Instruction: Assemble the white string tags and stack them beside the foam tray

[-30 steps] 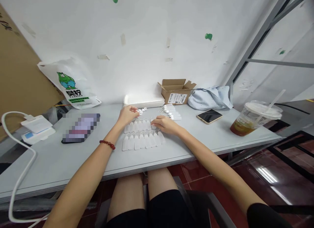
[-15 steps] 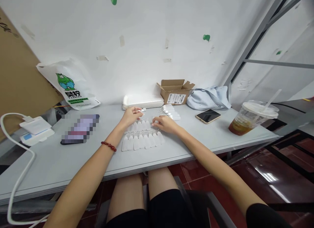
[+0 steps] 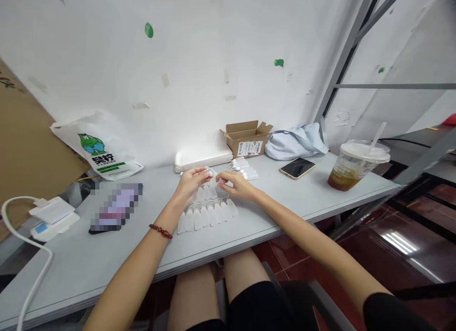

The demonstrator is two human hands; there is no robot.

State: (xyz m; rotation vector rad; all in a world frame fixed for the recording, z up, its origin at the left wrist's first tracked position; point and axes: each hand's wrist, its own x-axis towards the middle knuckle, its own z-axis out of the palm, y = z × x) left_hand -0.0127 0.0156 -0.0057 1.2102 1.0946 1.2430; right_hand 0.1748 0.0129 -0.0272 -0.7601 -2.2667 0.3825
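My left hand (image 3: 190, 182) and my right hand (image 3: 238, 184) are raised a little above the grey table (image 3: 285, 198), fingertips close together. Between them they pinch a small clear plastic piece (image 3: 213, 174). Just below the hands lie two rows of small white plastic pieces (image 3: 208, 212), side by side on the table. A red bead bracelet (image 3: 161, 230) circles my left wrist. Behind the right hand lies a small heap of more white pieces (image 3: 244, 165).
A stack of white trays (image 3: 199, 159) and an open cardboard box (image 3: 246, 137) stand at the wall. A phone (image 3: 297, 167), a light blue cloth bag (image 3: 297, 140) and an iced drink cup (image 3: 356, 165) are to the right. A printed bag (image 3: 98, 146), a blurred dark item (image 3: 116, 207) and a white charger (image 3: 53, 214) are left.
Both hands have lifted off the rows and come together over them with a small clear piece between the fingers. The camera has tilted and shifted.
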